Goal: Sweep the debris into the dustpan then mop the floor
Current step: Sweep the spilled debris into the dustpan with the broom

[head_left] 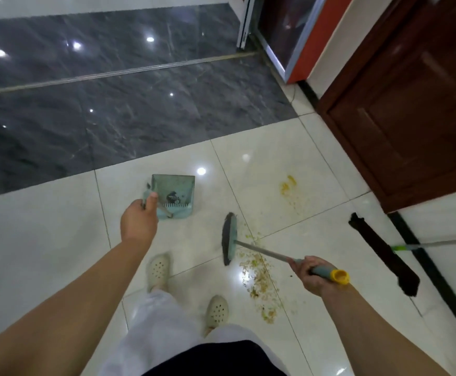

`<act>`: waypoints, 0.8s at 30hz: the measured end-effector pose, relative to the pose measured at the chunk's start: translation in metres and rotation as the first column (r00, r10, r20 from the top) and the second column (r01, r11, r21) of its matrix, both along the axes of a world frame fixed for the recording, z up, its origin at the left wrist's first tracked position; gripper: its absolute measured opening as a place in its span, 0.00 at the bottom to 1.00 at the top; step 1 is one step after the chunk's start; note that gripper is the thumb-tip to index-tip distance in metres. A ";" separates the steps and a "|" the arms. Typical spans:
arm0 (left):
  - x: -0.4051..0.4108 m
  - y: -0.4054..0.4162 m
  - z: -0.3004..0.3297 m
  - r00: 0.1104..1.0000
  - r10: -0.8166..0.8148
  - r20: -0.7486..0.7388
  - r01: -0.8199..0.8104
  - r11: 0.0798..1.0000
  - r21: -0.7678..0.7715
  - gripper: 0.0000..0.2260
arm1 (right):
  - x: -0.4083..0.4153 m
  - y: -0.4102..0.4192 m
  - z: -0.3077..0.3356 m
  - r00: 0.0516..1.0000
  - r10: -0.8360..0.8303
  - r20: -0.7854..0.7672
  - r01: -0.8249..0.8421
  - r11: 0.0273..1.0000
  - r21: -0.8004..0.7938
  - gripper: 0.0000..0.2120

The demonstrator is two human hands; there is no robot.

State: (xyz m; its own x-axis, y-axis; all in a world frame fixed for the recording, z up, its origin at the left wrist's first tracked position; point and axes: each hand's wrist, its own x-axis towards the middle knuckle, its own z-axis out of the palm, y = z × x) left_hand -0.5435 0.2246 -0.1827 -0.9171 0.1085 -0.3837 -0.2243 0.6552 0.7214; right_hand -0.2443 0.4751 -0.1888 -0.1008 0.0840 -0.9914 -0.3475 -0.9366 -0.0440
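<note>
My left hand (139, 221) grips the handle of a pale green dustpan (176, 195), which stands on the white tiles with some dark dirt inside. My right hand (309, 275) holds the grey and yellow handle of a broom. Its green head (229, 238) rests on the floor right of the dustpan, apart from it. A trail of yellowish crumbs (259, 278) lies on the tiles just right of the broom head and runs toward me. A yellow stain (288, 185) marks the tile farther away.
A flat mop with a dark head (384, 251) and grey pole lies on the floor at the right, by the black skirting. A brown wooden door (411, 109) stands at the right. Dark marble flooring (113, 104) stretches ahead. My feet in pale clogs (157, 270) stand below the dustpan.
</note>
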 end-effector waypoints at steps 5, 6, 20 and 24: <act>-0.049 0.018 0.006 0.996 -0.092 0.014 0.091 0.995 0.037 0.27 | -0.024 -0.016 0.011 0.999 -0.027 0.021 0.026 0.999 0.039 0.09; -0.060 0.019 0.007 0.995 -0.102 0.016 0.101 0.994 0.047 0.27 | -0.033 -0.019 0.013 1.000 -0.007 0.020 0.006 0.999 0.045 0.09; -0.190 0.011 0.015 0.976 -0.218 -0.022 0.217 0.976 -0.023 0.26 | -0.235 -0.072 0.012 0.936 0.329 -0.121 -0.323 0.944 0.069 0.14; -0.221 -0.004 0.010 0.970 -0.236 -0.062 0.231 0.969 -0.085 0.23 | -0.312 -0.100 0.003 0.920 0.348 -0.182 -0.343 0.937 0.058 0.11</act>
